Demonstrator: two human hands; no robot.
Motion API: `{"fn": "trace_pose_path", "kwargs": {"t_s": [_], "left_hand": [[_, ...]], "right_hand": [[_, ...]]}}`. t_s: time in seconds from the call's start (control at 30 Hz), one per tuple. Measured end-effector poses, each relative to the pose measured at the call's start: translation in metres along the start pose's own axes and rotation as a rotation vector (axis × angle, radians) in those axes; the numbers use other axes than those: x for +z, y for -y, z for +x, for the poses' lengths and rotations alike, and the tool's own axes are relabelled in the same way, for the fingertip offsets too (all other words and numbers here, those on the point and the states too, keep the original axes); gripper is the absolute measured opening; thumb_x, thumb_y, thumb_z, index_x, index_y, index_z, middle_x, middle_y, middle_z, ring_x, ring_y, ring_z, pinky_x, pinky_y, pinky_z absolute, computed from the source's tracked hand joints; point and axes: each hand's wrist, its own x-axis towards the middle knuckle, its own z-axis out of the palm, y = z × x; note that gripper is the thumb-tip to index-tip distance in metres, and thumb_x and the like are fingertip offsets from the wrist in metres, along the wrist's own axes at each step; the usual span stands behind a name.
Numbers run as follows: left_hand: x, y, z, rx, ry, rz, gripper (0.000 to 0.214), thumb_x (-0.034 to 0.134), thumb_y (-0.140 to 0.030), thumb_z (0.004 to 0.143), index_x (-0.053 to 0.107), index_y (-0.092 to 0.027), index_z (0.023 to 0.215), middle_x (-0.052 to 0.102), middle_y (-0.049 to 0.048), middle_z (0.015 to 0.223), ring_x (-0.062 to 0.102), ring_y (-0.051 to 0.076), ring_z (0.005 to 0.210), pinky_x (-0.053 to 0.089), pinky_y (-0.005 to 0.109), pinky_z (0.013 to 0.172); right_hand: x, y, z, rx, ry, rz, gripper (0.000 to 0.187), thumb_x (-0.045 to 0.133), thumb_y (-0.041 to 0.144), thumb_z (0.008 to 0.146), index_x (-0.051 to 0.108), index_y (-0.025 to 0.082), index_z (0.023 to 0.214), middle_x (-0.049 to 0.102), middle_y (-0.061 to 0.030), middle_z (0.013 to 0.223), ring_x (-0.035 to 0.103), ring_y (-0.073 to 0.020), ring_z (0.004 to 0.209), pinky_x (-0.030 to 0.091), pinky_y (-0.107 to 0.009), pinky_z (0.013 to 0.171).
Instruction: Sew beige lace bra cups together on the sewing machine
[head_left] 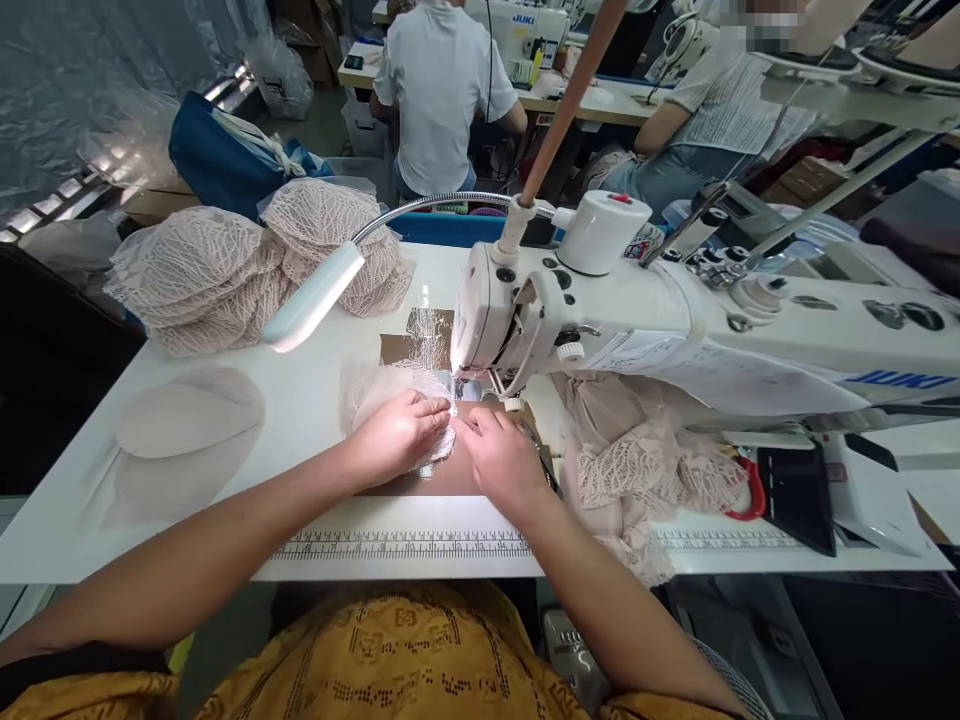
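My left hand [397, 432] lies on a pale pink lace piece [382, 385] on the white table [315, 400], its fingers curled and pinching the lace edge. My right hand [501, 455] is close beside it, fingers bent, pinching the same lace near the needle of the white sewing machine [637, 320]. Both hands meet just in front of the presser foot [487, 385]. The fingertips partly hide the seam.
A stack of lace cups [225, 270] sits at the back left, foam pads [187, 415] lie at the left, a gooseneck lamp [315, 295] hangs over the table. More lace [637, 460] and red-handled scissors [750, 490] lie at the right. Two people sit at machines behind.
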Motion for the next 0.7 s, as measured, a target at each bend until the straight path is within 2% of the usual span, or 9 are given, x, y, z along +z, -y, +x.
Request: {"fn": "trace_pose_path", "kwargs": {"t_s": [0.13,0.37,0.7], "left_hand": [[0.016,0.007,0.005,0.011,-0.021,0.048,0.033,0.039,-0.023,0.099,0.066,-0.016,0.116,0.064,0.0149,0.128,0.063,0.023,0.094,0.054,0.038,0.079],[0.012,0.017,0.021,0.042,-0.019,0.038,0.033,0.041,-0.026,0.098,0.067,-0.010,0.113,0.066,0.0182,0.122,0.063,0.025,0.095,0.053,0.041,0.081],[0.008,0.016,0.020,0.052,-0.036,0.030,0.033,0.046,-0.026,0.098,0.065,-0.009,0.119,0.067,0.0167,0.121,0.060,0.026,0.098,0.053,0.041,0.085]], "right_hand": [[-0.002,0.000,0.006,0.053,-0.005,0.009,0.039,0.040,0.012,0.095,0.065,0.025,0.123,0.065,-0.0100,0.104,0.056,-0.0221,0.087,0.040,-0.032,0.070],[0.001,0.000,0.016,0.140,-0.027,0.037,0.042,0.042,0.013,0.093,0.062,0.023,0.129,0.065,-0.0129,0.103,0.057,-0.0222,0.080,0.039,-0.032,0.064],[0.004,-0.003,0.013,0.106,-0.059,0.056,0.043,0.043,0.009,0.090,0.063,0.023,0.126,0.066,-0.0100,0.101,0.057,-0.0217,0.082,0.038,-0.031,0.063]]}}
